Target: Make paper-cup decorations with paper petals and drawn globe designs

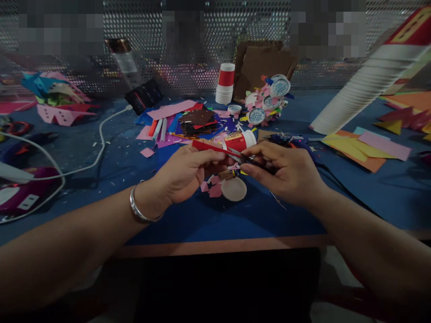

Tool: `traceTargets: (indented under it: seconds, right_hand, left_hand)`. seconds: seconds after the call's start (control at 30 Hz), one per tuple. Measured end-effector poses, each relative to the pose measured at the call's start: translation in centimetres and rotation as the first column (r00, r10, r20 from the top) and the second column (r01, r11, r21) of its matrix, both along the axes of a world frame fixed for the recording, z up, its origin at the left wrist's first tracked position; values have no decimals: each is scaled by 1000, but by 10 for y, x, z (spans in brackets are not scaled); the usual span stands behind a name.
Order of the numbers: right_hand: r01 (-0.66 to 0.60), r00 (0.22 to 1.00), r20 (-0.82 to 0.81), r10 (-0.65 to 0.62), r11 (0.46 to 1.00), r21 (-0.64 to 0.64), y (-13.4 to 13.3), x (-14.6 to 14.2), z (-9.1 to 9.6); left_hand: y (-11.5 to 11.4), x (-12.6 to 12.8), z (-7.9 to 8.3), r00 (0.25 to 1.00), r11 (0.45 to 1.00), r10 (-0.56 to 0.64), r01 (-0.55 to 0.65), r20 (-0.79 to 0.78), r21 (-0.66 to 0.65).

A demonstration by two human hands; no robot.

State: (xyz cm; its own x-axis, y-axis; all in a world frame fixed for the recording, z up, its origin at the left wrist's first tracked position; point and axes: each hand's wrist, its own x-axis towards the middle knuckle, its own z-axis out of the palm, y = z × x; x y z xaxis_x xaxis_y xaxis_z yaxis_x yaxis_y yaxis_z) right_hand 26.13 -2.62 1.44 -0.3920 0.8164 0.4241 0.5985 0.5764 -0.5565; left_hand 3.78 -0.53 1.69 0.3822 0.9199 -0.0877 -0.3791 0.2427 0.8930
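Note:
My left hand point(186, 172), with a silver bangle point(139, 208) on the wrist, pinches a narrow red paper strip point(210, 147) above the blue table point(101, 157). My right hand point(289, 172) is closed round small scissors point(247, 159), whose blades meet the strip's right end. Under the hands lie pink paper scraps point(213, 188) and a round card disc point(234, 189). A red and white paper cup point(239, 141) lies on its side just behind the strip.
A heap of coloured paper and markers point(182, 123) sits behind the hands, with a stack of paper cups point(225, 83) and a cup-and-paper craft point(266, 105) further back. A long cup stack point(363, 85) leans at right. White cables point(97, 152) cross the left side. Orange and yellow sheets point(363, 150) lie right.

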Motion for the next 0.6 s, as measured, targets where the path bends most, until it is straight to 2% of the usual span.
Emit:
traceTargets:
  seconds: [0.17,0.37,0.6]
  right_hand:
    - [5,1000,13,-5,1000,-7,0,1,0]
    - [-27,1000,-12,28,997,67,1,1,-2]
    - [-20,1000,1,20,999,32,-2,-1,1]
  left_hand:
    - [0,0,0,1000,1000,14,-14,-15,-26]
    - [0,0,-1,1000,998,24,-24,6,-66]
    - [0,3,4,1000,984,13,-15,-11,-178]
